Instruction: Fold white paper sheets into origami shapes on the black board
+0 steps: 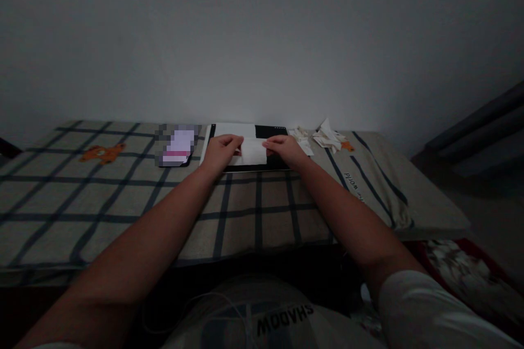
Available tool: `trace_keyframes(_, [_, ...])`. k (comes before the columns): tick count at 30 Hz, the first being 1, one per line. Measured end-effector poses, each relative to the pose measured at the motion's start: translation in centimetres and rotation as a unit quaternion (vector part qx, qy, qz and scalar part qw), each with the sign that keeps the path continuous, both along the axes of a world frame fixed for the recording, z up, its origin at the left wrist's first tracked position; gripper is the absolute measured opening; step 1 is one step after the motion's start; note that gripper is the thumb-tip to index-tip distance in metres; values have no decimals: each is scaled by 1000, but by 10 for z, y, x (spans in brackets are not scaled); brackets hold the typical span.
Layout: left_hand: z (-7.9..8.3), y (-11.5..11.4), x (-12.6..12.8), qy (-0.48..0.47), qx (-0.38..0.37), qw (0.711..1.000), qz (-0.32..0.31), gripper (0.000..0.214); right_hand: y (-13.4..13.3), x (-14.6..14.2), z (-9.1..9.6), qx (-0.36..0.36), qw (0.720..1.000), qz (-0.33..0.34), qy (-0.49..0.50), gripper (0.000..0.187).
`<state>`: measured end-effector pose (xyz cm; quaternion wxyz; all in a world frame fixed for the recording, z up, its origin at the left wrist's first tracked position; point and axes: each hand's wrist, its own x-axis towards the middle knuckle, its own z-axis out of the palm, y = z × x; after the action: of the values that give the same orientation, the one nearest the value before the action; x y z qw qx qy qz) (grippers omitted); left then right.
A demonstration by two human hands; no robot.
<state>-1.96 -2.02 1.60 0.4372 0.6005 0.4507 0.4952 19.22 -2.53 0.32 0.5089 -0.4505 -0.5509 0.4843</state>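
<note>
A small white sheet of paper (254,151) lies on a dark flat board (273,132) near the wall. My left hand (221,150) pinches the paper's left edge with its fingers bent. My right hand (284,148) grips the paper's right edge in the same way. Both arms reach forward across a checked cloth (123,196). A second white sheet (234,130) lies on the board's far left part.
A blurred phone-like object (178,146) lies left of the board. A heap of folded paper scraps (323,137) sits to the right. An orange bear print (102,152) marks the cloth at left. A dark edge (475,125) stands at far right.
</note>
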Motion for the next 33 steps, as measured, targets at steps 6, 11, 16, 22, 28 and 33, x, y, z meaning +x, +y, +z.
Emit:
trace_keyframes(6, [3,-2,0,-30,-65,995,-64,23,0,2,4,-18,999,-28,20,15])
trace_keyframes(11, [2,0,0,-1,-47,998,-46,21,2,1,1,-15,999,-27,18,16])
trace_keyframes(16, [4,-2,2,-17,-93,995,-40,18,2,1,0,-3,999,-39,5,17])
trace_keyframes(22, [8,-5,2,26,-57,997,-35,15,3,3,2,13,998,-57,-24,15])
trace_keyframes(28, [5,-5,3,-25,-106,992,-60,21,5,6,0,29,996,-84,-22,18])
trace_keyframes(33, [8,-6,2,5,-109,992,-58,21,6,7,0,34,996,-84,-19,19])
